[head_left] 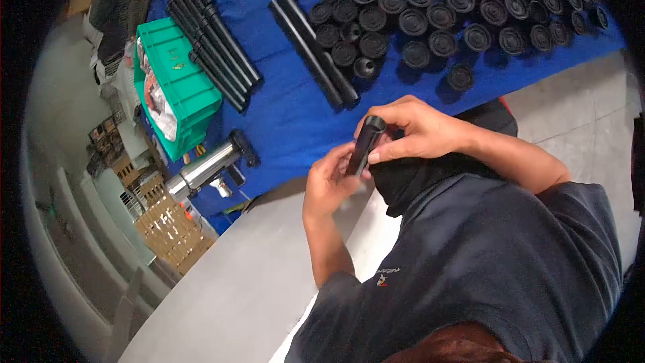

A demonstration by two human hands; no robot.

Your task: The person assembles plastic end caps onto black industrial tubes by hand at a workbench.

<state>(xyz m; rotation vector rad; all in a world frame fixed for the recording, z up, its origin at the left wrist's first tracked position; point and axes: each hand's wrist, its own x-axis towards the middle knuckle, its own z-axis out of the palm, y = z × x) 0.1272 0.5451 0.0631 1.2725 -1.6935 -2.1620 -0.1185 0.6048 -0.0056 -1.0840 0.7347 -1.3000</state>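
A short black tube (366,142) with an open round end is held between both hands, tilted, in front of my body at the table's near edge. My right hand (418,129) grips it near the upper end, thumb and fingers closed on its side. Curled around the lower part is my left hand (330,180), whose fingertips are partly hidden behind the tube. Just beyond the hands, a pair of longer black tubes (314,50) lies side by side on the blue cloth (275,128).
Many round black ridged caps (413,21) cover the back right. At the left are a bundle of thin black tubes (211,40), a green crate (181,77) holding white and reddish items, and a shiny metal cylinder (207,167). Stacked cardboard (171,232) stands beyond the table.
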